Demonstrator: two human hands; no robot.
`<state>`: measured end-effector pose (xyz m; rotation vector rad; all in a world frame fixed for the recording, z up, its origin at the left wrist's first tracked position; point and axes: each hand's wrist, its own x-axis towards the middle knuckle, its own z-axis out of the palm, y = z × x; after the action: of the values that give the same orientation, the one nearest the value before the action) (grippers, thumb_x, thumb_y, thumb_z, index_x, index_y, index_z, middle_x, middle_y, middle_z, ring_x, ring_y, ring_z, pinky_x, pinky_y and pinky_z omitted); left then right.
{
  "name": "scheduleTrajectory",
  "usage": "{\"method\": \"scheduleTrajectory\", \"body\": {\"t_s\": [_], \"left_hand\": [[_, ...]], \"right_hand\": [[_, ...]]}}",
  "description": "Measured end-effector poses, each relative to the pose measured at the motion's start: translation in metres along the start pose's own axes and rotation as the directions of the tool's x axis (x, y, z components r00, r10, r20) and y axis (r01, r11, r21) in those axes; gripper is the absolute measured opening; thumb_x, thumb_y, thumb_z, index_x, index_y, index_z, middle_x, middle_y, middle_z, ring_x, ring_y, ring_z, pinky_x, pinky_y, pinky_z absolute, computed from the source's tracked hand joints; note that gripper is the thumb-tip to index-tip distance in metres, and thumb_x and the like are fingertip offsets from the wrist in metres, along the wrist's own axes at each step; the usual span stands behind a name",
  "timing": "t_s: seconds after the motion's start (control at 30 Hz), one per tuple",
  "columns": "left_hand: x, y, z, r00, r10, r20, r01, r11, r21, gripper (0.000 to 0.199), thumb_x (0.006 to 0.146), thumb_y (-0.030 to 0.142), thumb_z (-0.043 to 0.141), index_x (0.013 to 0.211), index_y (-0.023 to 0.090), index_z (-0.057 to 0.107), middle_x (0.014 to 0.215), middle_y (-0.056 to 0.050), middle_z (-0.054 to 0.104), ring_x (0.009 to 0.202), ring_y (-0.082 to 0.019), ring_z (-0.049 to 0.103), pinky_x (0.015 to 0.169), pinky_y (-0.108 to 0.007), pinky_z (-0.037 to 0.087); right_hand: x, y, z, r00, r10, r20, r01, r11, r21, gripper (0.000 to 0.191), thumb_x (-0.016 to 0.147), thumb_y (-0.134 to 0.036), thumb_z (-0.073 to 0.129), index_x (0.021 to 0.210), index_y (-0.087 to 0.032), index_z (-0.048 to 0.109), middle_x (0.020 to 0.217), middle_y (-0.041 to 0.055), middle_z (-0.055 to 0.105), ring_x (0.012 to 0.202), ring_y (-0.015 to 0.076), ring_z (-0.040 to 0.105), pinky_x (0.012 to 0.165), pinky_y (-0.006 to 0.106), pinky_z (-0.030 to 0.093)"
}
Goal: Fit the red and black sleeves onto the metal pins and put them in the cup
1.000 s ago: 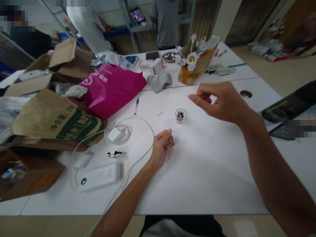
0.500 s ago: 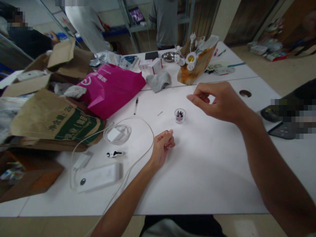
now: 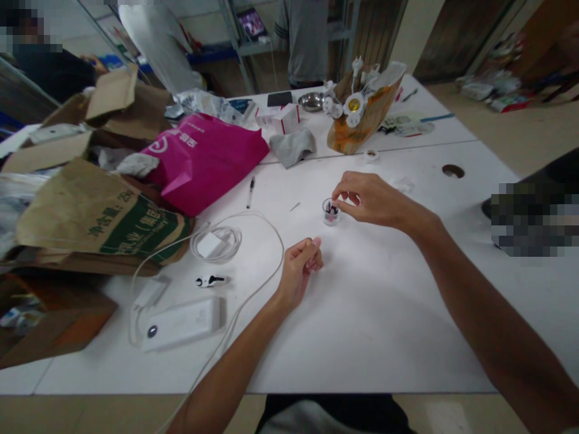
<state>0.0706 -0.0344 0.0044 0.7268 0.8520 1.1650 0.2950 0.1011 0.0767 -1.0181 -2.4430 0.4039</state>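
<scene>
A small clear cup [image 3: 330, 219] stands on the white table, with several small dark and reddish pieces [image 3: 332, 208] inside. At its right rim is my right hand [image 3: 373, 199], fingers bent, with a gap between thumb and index finger; nothing shows in it. My left hand [image 3: 302, 265] rests on the table just below and left of the cup, its fingers curled closed, so what they hold, if anything, is hidden. A thin, short grey piece [image 3: 295, 206] lies left of the cup. Beyond my right hand sits a small round white item [image 3: 371, 156].
A white cable runs under my left forearm, near a power bank [image 3: 183, 324], a charger [image 3: 211, 245] and a small black-and-white tool [image 3: 210, 281]. Further off lie a pen [image 3: 250, 193], a pink bag [image 3: 208, 160], a grey cloth [image 3: 293, 147] and a paper bag [image 3: 357, 129]. Other people are behind the table.
My right hand has moved left and down to the cup's rim. The round white item behind it has come into view. My left hand has stayed where it was.
</scene>
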Motion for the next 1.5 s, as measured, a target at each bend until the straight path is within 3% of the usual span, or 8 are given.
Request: {"method": "scheduleTrajectory", "body": {"t_s": [0.27, 0.93, 1.3, 1.5], "left_hand": [[0.000, 0.000, 0.001, 1.000, -0.002, 0.002, 0.002, 1.000, 0.010, 0.070, 0.095, 0.062, 0.094, 0.065, 0.022, 0.045, 0.064, 0.006, 0.037, 0.062, -0.011, 0.033, 0.063, -0.031, 0.028], [-0.001, 0.001, 0.002, 1.000, 0.002, 0.013, -0.002, 1.000, 0.005, 0.072, 0.094, 0.063, 0.095, 0.065, 0.022, 0.044, 0.063, 0.006, 0.036, 0.062, -0.011, 0.031, 0.063, -0.032, 0.026], [-0.001, 0.000, 0.001, 1.000, 0.004, 0.017, -0.004, 1.000, 0.000, 0.069, 0.095, 0.060, 0.094, 0.065, 0.022, 0.046, 0.063, 0.006, 0.038, 0.061, -0.011, 0.032, 0.063, -0.032, 0.026], [0.000, -0.001, 0.000, 1.000, 0.007, 0.022, -0.008, 1.000, 0.011, 0.069, 0.095, 0.061, 0.094, 0.065, 0.022, 0.046, 0.063, 0.006, 0.038, 0.062, -0.011, 0.033, 0.063, -0.032, 0.027]], "right_hand": [[0.001, 0.007, 0.009, 0.993, 0.043, 0.108, -0.037, 0.998, -0.056, 0.017, 0.105, -0.030, 0.070, 0.101, -0.020, 0.084, 0.098, 0.0081, 0.072, 0.087, 0.0235, 0.062, 0.080, 0.038, 0.042], [0.001, 0.011, 0.013, 0.991, 0.046, 0.127, -0.034, 0.995, -0.098, 0.017, 0.104, -0.027, 0.068, 0.100, -0.020, 0.083, 0.099, 0.0092, 0.075, 0.088, 0.0244, 0.064, 0.079, 0.039, 0.041], [0.001, 0.004, 0.006, 0.997, 0.019, 0.069, -0.016, 0.999, -0.043, 0.017, 0.101, -0.028, 0.070, 0.094, -0.020, 0.083, 0.091, 0.0080, 0.073, 0.080, 0.0231, 0.060, 0.079, 0.039, 0.040], [-0.002, -0.010, -0.013, 1.000, 0.004, -0.018, -0.005, 0.999, -0.044, 0.017, 0.100, -0.029, 0.071, 0.089, -0.022, 0.082, 0.086, 0.0065, 0.071, 0.079, 0.0229, 0.059, 0.079, 0.040, 0.039]]}}
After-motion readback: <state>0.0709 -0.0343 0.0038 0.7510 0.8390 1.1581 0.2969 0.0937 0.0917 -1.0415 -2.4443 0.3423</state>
